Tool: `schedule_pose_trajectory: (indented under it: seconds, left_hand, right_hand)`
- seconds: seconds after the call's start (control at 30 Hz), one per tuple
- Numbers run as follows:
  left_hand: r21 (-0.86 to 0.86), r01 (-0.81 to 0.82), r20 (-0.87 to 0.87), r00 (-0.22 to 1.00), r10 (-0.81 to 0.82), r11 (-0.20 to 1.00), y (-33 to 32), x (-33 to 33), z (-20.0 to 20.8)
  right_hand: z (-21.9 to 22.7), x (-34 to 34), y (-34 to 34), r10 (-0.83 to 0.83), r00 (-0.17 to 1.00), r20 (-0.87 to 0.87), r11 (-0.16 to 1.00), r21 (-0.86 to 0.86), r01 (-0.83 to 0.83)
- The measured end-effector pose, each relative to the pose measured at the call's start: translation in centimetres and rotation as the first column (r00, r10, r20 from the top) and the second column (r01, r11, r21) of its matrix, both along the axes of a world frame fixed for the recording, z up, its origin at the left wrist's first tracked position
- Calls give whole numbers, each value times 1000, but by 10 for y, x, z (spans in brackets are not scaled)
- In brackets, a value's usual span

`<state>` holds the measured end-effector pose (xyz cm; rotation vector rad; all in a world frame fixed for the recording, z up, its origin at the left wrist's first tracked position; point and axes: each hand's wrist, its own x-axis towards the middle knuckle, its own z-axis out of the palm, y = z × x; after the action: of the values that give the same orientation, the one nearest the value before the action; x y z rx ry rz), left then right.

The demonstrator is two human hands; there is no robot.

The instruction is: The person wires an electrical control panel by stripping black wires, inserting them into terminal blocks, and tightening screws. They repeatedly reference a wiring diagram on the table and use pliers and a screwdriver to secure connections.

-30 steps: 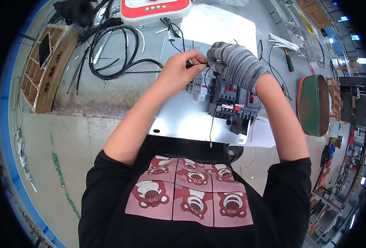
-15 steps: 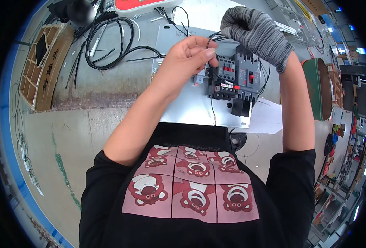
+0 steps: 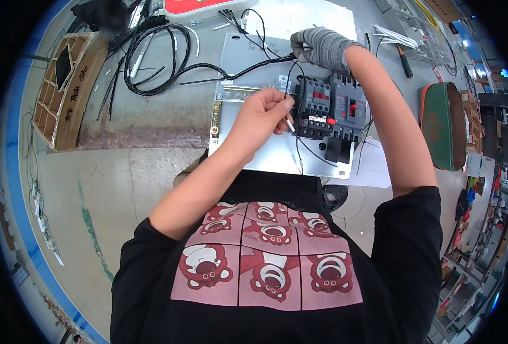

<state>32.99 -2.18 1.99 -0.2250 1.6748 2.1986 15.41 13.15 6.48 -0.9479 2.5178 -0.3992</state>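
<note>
My bare left hand [image 3: 261, 119] pinches a thin black wire beside the contactor [image 3: 314, 94]; a short white sleeve [image 3: 290, 125] sticks out below its fingertips. In its grey knitted glove, my right hand [image 3: 321, 47] is closed round a bundle of black wires [image 3: 265, 61] above the contactor. A circuit breaker [image 3: 348, 106] with a red toggle stands directly right of the contactor. Both devices are mounted on a bare metal plate [image 3: 231, 140], which has a rail [image 3: 239, 93] and a strip of brass terminals [image 3: 215, 117] at its left. Loose wires curve down over the plate's front.
Coiled black cable [image 3: 129, 63] lies to the left, near a wooden compartment box [image 3: 85, 94]. At the right are a screwdriver [image 3: 404, 62], white strips [image 3: 394, 37] and a green bin [image 3: 442, 126]. A red and white case [image 3: 205, 6] sits at the far edge.
My left hand has come down toward me with the wire. My right hand has moved left and lower, its forearm now slanting over the breaker. More of the black bundle shows.
</note>
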Motion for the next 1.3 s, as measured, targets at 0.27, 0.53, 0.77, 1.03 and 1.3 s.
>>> schedule_pose_trajectory:
  seconds: [0.27, 0.53, 0.77, 1.03, 1.3]
  left_hand:
    - [-207, -86, -207, 977, 42, 975, 15, 26, -13]
    - [-58, -131, -202, 972, 117, 990, 24, 45, -4]
    - [-85, 3, -27, 1000, -5, 996, 16, 43, -28]
    - [-144, 31, -159, 986, -54, 989, 10, 46, -41]
    - [-757, -125, -528, 695, -488, 641, -2, 60, -21]
  right_hand:
    - [0, 19, 1, 77, 995, -68, 992, 109, -69]
    - [-27, 11, 14, 6, 1000, 17, 993, -120, -4]
    - [-33, 13, 13, -59, 984, 168, 997, -37, 66]
    - [-42, 8, 15, -44, 965, 258, 993, -91, 69]
    - [-57, 6, 15, -27, 991, 131, 988, -148, 47]
